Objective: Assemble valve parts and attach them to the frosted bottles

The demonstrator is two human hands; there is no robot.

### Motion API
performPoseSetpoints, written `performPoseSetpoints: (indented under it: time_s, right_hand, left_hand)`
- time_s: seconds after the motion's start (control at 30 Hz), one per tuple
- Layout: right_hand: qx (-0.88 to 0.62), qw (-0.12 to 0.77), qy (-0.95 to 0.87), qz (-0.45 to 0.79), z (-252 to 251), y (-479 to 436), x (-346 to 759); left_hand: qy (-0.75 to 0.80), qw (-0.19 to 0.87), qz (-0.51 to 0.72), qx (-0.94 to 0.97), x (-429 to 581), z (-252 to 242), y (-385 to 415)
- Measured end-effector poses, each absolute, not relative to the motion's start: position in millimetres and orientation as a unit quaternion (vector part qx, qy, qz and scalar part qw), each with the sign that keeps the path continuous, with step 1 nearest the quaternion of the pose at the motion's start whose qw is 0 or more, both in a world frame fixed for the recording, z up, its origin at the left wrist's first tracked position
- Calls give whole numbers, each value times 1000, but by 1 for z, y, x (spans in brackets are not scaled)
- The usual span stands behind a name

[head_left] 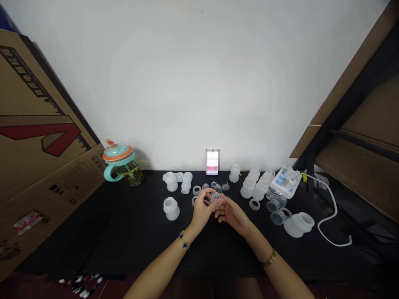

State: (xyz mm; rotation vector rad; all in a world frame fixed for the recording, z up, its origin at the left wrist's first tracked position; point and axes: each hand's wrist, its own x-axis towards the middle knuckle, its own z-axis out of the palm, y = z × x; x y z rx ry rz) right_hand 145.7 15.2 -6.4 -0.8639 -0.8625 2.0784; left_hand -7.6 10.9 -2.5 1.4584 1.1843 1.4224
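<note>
Both hands meet over the middle of a black table [131,232]. My left hand [202,211] pinches a small clear round plastic part [216,199] with its fingertips. My right hand [231,214] is curled around the same part from the right, its fingers bent and touching it. Several similar clear rings and small caps [197,190] lie just behind the hands. A translucent white bottle body [171,208] stands to the left of my left hand.
More white bottle bodies [186,182] and clear cups [276,204] line the back. A white pump unit [286,182] with a white cable [330,216] sits at right. A teal-and-orange jug [122,167] stands at left beside a cardboard box [37,158].
</note>
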Motion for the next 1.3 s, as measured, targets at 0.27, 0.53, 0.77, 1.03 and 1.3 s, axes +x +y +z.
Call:
performPoseSetpoints:
  time_s: [0.27,0.53,0.77,1.03,1.3]
  right_hand:
    - [-341,361,-336,800,-6,14,145]
    - [-339,360,-341,799,-6,14,145]
    - [-341,358,-340,800,-5,14,145]
    - [-338,375,-334,796,-5,15,145]
    - [-348,390,-328,787,-3,16,145]
  left_hand:
    - [460,388,540,588,-7,-1,10]
    - [469,376,536,593,-7,-1,9]
    - [470,373,540,590,-7,-1,9]
    - [453,377,547,594,-7,1,8]
    - [446,392,546,591,-7,-4,10]
